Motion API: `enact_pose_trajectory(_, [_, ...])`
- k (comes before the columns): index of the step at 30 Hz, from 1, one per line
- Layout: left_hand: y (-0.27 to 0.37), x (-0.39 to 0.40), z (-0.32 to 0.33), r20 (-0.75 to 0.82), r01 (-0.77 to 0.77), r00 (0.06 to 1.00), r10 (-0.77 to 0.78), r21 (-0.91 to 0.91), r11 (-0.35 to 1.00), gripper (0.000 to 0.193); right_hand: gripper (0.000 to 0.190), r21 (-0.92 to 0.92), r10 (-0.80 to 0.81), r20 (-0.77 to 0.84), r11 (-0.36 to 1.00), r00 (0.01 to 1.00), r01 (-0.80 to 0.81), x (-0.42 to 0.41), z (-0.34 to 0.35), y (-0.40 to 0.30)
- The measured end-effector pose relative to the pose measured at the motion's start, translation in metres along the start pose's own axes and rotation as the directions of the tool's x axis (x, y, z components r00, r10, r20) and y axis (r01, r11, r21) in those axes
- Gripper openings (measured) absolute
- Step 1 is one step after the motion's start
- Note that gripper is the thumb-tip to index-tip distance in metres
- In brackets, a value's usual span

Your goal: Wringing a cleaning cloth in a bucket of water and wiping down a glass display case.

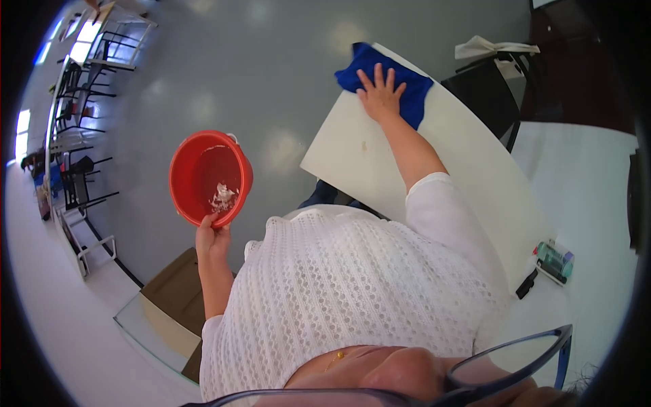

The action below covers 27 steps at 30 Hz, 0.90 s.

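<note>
My left hand (212, 241) grips the near rim of a red plastic bucket (185, 173), which is tilted so its inside shows. White foamy or crumbly matter (223, 197) lies inside it; what it is I cannot tell. My right hand (381, 99) rests palm down with fingers spread on a blue cloth (414, 96). That cloth lies over the far corner of a white table (351, 157), partly hanging past its edge. A small brownish mark (364, 146) shows on the tabletop below the hand.
Beyond the table's right edge stands a black chair (483, 96). A teal container (555, 258) and a black-handled item (527, 285) lie at the right. Several dark chairs (81, 178) line the far left. A brown box (178, 290) is near my left forearm, above grey floor (264, 66).
</note>
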State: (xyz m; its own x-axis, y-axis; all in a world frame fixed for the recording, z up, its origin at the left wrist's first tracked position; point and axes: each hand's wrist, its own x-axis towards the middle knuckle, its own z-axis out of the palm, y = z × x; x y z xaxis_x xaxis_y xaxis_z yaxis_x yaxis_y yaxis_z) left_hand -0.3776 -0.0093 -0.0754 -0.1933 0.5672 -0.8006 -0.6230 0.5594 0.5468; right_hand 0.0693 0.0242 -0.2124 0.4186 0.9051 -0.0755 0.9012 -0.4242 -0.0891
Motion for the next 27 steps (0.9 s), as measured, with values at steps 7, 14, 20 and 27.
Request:
enact_pose_trajectory(7, [0.021,0.018,0.056,0.156,-0.004,0.988,-0.023,0.170,0.985,0.041,0.054,0.098,-0.273,0.085,0.959,0.958,0.264,-0.105,0.005,-0.070])
enact_pose_trajectory(14, [0.008,0.022,0.138,0.428,-0.048,0.896,-0.120,0.360,0.932,0.039,0.056,0.197,-0.254,-0.073,0.944,0.964,0.264,-0.180,0.015,-0.058])
enact_pose_trajectory(20, [-0.035,0.037,0.189,0.519,0.056,0.793,-0.319,0.460,0.886,0.036,0.056,0.130,0.242,-0.040,0.963,0.969,-0.235,-0.240,-0.003,-0.001])
enact_pose_trajectory(27, [-0.106,-0.002,0.233,0.447,0.163,0.714,-0.539,0.643,0.749,0.027,0.056,0.026,0.706,-0.099,0.707,0.701,-0.707,-0.337,0.014,0.089])
